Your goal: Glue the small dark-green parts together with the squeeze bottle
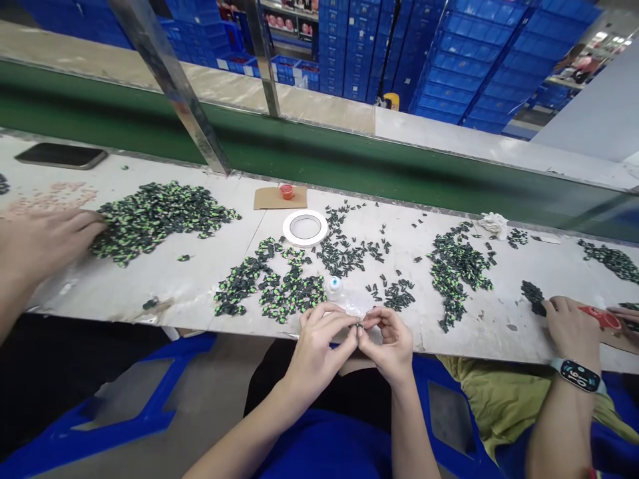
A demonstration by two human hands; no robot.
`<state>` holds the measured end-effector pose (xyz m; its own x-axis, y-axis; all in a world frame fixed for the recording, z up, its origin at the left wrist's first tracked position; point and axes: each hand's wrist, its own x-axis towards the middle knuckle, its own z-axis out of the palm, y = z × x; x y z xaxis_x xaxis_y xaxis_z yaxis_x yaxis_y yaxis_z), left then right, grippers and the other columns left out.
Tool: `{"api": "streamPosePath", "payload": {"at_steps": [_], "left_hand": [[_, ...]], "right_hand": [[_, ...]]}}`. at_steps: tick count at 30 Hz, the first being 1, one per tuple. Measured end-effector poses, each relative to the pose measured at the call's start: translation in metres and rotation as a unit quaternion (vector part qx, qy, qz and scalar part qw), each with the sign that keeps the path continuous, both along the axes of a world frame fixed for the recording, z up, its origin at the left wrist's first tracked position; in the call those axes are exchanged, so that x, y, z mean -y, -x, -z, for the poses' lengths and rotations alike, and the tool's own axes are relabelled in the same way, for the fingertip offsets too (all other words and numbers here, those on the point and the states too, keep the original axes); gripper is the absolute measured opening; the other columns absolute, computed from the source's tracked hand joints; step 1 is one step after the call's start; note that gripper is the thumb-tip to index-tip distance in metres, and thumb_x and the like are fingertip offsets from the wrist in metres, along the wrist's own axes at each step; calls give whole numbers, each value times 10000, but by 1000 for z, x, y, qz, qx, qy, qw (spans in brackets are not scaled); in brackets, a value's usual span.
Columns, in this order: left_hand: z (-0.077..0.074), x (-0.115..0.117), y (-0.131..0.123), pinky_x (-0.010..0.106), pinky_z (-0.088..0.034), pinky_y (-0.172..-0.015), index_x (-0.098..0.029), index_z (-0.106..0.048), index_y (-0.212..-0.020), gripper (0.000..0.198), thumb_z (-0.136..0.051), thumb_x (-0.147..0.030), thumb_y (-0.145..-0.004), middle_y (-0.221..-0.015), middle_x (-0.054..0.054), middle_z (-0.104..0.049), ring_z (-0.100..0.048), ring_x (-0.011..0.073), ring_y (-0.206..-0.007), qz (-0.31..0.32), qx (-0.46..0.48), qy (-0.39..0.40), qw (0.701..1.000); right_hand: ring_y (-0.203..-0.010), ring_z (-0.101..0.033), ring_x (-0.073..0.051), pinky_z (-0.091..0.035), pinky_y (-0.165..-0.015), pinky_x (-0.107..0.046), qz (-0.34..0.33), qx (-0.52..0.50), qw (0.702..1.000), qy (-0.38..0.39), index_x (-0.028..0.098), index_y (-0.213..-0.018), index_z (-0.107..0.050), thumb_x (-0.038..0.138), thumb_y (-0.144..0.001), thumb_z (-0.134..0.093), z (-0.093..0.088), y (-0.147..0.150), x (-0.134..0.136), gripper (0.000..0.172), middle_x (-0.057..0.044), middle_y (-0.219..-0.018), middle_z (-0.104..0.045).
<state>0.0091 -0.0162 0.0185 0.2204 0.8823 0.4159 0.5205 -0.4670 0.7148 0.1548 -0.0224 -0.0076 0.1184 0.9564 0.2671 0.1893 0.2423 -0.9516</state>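
Close together at the table's front edge, my left hand (322, 342) and my right hand (388, 344) both pinch a small dark part (358, 325) between thumbs and fingertips. The fingers cover most of it, so its shape is unclear. Just beyond my hands stands a small white bottle (334, 287) with a blue tip. Left of it lies a pile of black-and-green small parts (292, 289). Loose plain black pieces (398, 293) are scattered to the right, and more black pieces (342, 256) lie further back beside a white ring (305, 228).
A co-worker's hand (64, 239) touches a large pile of black-and-green parts (164, 216) at left. Another co-worker's hand (572, 326) works at right, near a red object (602, 317). A phone (62, 156), cardboard with a red cap (286, 191), and a metal post (172, 86) stand further back.
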Motion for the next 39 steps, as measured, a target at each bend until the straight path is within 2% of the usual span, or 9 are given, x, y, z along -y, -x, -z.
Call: {"api": "streamPosePath", "payload": {"at_steps": [10, 21, 25, 27, 30, 32, 34, 36, 39], "left_hand": [[10, -4, -1, 325, -295, -806, -199, -617, -1043, 182, -485, -155, -926, -935, 14, -684, -566, 161, -907, 53, -17, -20, 998], [18, -4, 8, 328, -335, -860, -223, -621, -1105, 212, -490, -207, -939, -972, 6, -690, -577, 155, -950, 119, -28, 9, 993], [28, -7, 32, 360, -336, -879, -192, -634, -1036, 173, -503, -230, -929, -978, 25, -692, -588, 180, -963, 15, -63, -6, 998], [32, -13, 44, 376, -332, -867, -197, -645, -999, 162, -502, -215, -925, -971, 24, -693, -586, 193, -963, -61, -88, -25, 994], [34, -25, 56, 391, -323, -863, -208, -659, -956, 168, -496, -181, -921, -973, 22, -694, -579, 206, -972, -120, -123, -46, 984], [35, -33, 60, 399, -307, -869, -210, -665, -917, 170, -505, -154, -913, -957, 14, -697, -578, 210, -961, -126, -148, -51, 980], [37, -39, 61, 400, -294, -863, -209, -669, -874, 158, -531, -135, -894, -921, 5, -698, -576, 211, -935, -121, -172, -41, 977], [40, -43, 61, 396, -292, -855, -206, -670, -852, 133, -560, -137, -878, -898, 2, -697, -571, 210, -917, -110, -192, -25, 975], [43, -47, 62, 381, -304, -830, -200, -668, -862, 117, -563, -153, -880, -884, 7, -692, -565, 209, -904, -97, -201, -24, 974]], "right_hand": [[-701, -633, -101, -542, -718, -206, -14, -86, 993, 74, 195, -1040, -603, 218, -743, -702, 11, -13, 1, 314, -5, -741, -624], [-690, -641, -138, -551, -667, -246, -62, 8, 992, 112, 161, -900, -658, 244, -718, -683, -5, -32, -1, 202, -38, -734, -644], [-671, -625, -169, -541, -670, -320, 130, 61, 985, 97, 133, -802, -673, 372, -679, -702, -4, -72, -12, 271, -77, -748, -655], [-688, -616, -186, -526, -685, -361, 273, 106, 953, 71, 124, -819, -677, 426, -689, -670, -5, -90, -19, 329, -102, -805, -661], [-953, -587, -253, -502, -783, -407, 342, 213, 915, 12, 131, -897, -693, 470, -736, -636, -9, -94, -26, 379, -141, -1020, -638], [-1078, -521, -278, -475, -851, -441, 295, 266, 918, -18, 149, -956, -689, 496, -754, -645, -11, -79, -29, 404, -135, -1084, -617], [-1082, -504, -279, -449, -896, -471, 195, 289, 937, -14, 172, -1050, -666, 519, -757, -660, -8, -54, -32, 453, -120, -1095, -612], [-1107, -473, -288, -436, -922, -486, 92, 298, 950, -3, 188, -1145, -626, 529, -743, -680, -2, -26, -36, 530, -117, -1127, -594], [-1164, -414, -296, -410, -976, -486, 4, 302, 953, -15, 197, -1177, -595, 486, -728, -717, 10, 9, -45, 548, -109, -1160, -573]]}}
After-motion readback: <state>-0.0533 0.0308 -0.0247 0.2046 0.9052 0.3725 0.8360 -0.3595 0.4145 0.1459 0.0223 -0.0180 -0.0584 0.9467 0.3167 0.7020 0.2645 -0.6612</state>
